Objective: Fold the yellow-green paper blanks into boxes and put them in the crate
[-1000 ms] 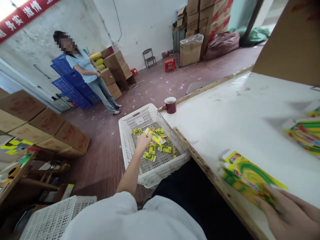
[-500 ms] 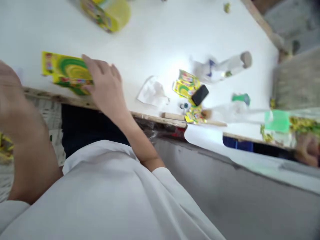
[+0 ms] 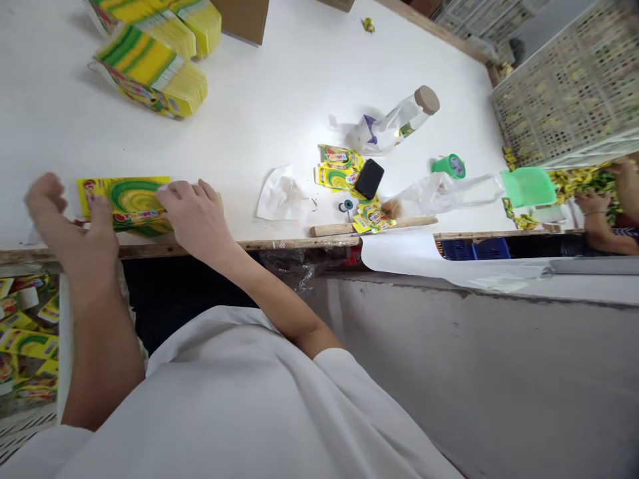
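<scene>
1. Head view: the right hand [image 3: 194, 209] is closed on one end of the yellow box [image 3: 137, 194], likely to keep it steady;
2. the left hand [image 3: 74, 226] has fingers spread, thumb over the other end; I can't tell if it touches;
3. the box is at the white table's [image 3: 239, 133] near edge, maybe for easy reach;
4. stacked boxes [image 3: 182, 90] sit farther back, maybe to leave room.
</scene>
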`<state>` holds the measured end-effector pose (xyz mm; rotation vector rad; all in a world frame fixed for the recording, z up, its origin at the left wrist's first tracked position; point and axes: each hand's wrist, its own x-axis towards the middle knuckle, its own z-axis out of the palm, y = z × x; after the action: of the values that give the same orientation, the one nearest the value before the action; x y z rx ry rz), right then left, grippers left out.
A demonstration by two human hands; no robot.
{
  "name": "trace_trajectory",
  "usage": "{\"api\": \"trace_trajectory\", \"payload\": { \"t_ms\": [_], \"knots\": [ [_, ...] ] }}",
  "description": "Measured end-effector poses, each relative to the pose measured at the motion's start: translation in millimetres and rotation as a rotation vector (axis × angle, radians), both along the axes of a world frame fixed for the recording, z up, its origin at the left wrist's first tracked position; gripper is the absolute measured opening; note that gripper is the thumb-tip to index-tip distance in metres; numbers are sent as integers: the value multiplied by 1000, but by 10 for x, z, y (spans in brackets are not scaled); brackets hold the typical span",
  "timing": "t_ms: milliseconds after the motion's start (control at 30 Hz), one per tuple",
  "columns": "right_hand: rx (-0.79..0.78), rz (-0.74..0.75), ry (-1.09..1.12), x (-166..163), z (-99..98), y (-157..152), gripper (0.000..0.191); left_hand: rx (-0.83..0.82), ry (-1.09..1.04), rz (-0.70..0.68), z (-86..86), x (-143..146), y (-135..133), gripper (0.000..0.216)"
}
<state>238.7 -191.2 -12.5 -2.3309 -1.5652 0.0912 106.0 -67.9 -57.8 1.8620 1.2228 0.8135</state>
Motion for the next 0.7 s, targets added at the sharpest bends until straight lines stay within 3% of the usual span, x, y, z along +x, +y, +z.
{"api": "trace_trajectory", "payload": {
  "t_ms": [100,167,333,600,700],
  "knots": [
    [49,59,51,5,-77,-36,31,203,-85,-28,-212,42,61,42],
    [79,92,106,3,-143,-62,33,211,-147,-27,-274,50,61,38],
    [163,32,258,-8,-226,-118,31,197,-161,-116,-189,11,-132,41],
    [300,-19,332,-30,-244,-156,24,82,-195,-49,-227,31,-298,58],
    [340,-58,435,1,-200,-160,25,85,-211,29,-136,-5,-369,61]
  ]
}}
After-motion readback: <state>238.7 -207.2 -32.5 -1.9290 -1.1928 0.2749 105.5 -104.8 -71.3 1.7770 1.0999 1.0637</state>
